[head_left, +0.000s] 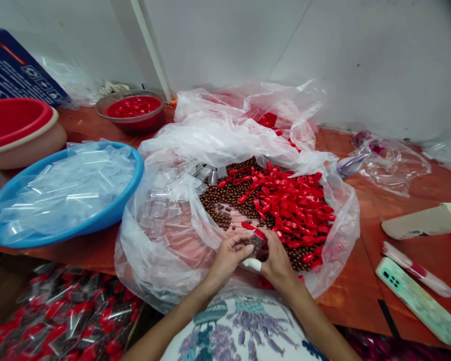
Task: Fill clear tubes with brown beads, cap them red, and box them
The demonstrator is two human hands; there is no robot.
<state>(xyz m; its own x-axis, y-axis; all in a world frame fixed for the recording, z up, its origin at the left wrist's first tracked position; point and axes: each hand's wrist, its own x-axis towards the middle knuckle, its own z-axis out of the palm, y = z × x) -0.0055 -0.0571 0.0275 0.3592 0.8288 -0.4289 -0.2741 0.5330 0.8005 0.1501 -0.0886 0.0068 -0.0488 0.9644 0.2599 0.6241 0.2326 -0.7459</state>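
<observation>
Both my hands meet over the near side of an open plastic bag. My left hand [229,255] pinches a small clear plastic container [256,242] with dark brown beads visible in it. My right hand [276,260], with a white wrap on one finger, grips the same container from the other side. A red plastic cap [260,233] shows at its top between the fingers; whether it is fully seated is hidden. Just beyond the fingers are loose brown beads [229,200], a heap of red caps [293,205] and clear empty containers [165,200] on the left.
A blue basin [138,175] heaped with clear containers stands left. Behind it are a red basin [15,120] and a bowl of red pieces [101,111]. Below left lie several filled, red-capped containers [71,321]. A phone [417,301] and a beige cup [421,223] lie right.
</observation>
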